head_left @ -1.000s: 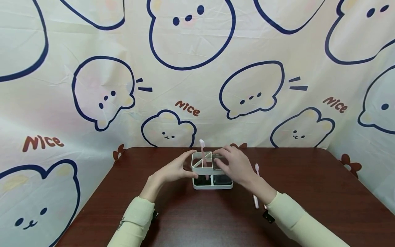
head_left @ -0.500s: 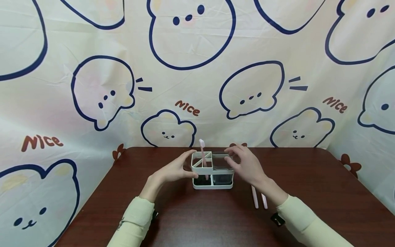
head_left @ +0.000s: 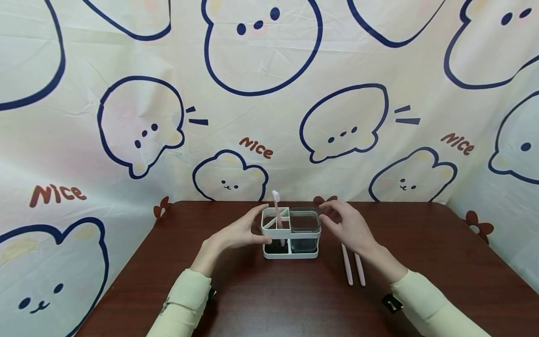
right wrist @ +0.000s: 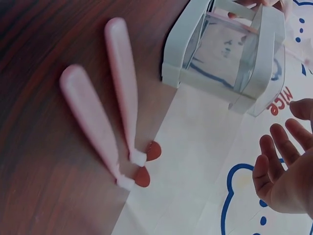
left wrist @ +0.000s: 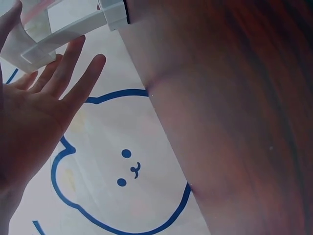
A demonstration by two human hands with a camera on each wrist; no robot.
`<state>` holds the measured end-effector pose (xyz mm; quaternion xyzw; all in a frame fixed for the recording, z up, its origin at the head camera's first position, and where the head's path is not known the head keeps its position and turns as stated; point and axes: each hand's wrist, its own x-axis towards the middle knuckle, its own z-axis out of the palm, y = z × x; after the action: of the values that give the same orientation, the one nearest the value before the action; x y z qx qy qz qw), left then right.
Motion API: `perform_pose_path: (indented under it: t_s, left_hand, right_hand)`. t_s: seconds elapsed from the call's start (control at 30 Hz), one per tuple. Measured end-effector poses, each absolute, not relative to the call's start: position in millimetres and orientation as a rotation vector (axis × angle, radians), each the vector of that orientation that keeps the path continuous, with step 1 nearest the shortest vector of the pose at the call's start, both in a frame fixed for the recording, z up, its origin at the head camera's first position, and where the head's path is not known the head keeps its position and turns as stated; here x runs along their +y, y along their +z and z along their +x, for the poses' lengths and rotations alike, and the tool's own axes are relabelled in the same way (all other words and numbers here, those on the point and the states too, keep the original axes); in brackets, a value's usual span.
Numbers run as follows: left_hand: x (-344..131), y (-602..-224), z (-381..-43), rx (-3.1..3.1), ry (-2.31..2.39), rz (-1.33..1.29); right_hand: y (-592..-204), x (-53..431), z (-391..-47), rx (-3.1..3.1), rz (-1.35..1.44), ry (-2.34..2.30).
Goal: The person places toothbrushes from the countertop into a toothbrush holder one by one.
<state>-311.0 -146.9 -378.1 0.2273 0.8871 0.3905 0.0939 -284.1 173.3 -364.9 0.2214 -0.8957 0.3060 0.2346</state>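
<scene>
A white toothbrush holder (head_left: 304,235) stands on the table, its upper rack split into compartments on the left. Upright in one of those is a pink toothbrush (head_left: 277,203) with a white head. A clear cup (head_left: 305,225) sits in the right side of the holder. My left hand (head_left: 236,232) grips the holder's left end, thumb at the front and fingers behind; the left wrist view shows fingertips against the frame (left wrist: 73,30). Just right of the cup, my right hand (head_left: 353,229) is apart from the holder, fingers loosely bent with nothing between them.
Two pink toothbrushes lie side by side on the table, a left one (head_left: 347,269) and a right one (head_left: 360,270), partly under my right hand in the head view. The dark wooden table (head_left: 269,299) ends at a cloth backdrop (head_left: 286,121) printed with bears.
My right hand has drawn back to the right from over the cup, leaving the cup in full view and uncovering more of the two toothbrush handles. My left hand stays on the holder.
</scene>
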Motion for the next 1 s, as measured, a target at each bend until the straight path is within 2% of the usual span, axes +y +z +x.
perform_pose_path:
  t_s: [1.0]
  left_hand:
    - [-139.5, -377.0, -316.0, 2.631, 1.102, 0.756]
  right_hand:
    - [-383.2, 227.4, -288.2, -2.756, 0.549, 0.93]
